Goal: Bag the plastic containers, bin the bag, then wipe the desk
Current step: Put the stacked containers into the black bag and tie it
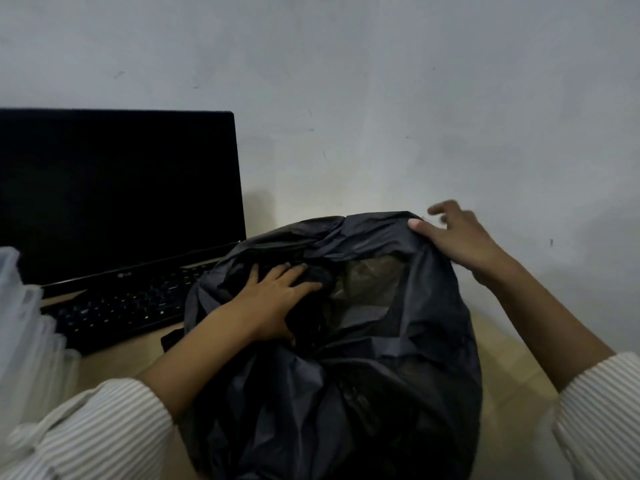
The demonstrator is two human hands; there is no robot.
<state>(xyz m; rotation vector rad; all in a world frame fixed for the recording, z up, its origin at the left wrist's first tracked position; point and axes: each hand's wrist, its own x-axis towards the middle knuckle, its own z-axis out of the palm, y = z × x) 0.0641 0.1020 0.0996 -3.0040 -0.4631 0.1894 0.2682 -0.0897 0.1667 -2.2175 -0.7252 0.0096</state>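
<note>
My left hand [277, 299] lies flat, fingers spread and nearly straight, pressing into the crumpled mouth of the black bag [346, 393]. My right hand [457, 237] holds the bag's far rim, thumb pinching the plastic against the palm side while the other fingers are blurred above it. The bag stands bulging on the tabletop [121, 362] near its front edge, something pale showing faintly through its thin upper wall. Clear plastic containers [31, 341] stand stacked at the left edge. A black keyboard [121, 310] and a dark monitor [114, 192] sit toward the back, against the wall [381, 98].
</note>
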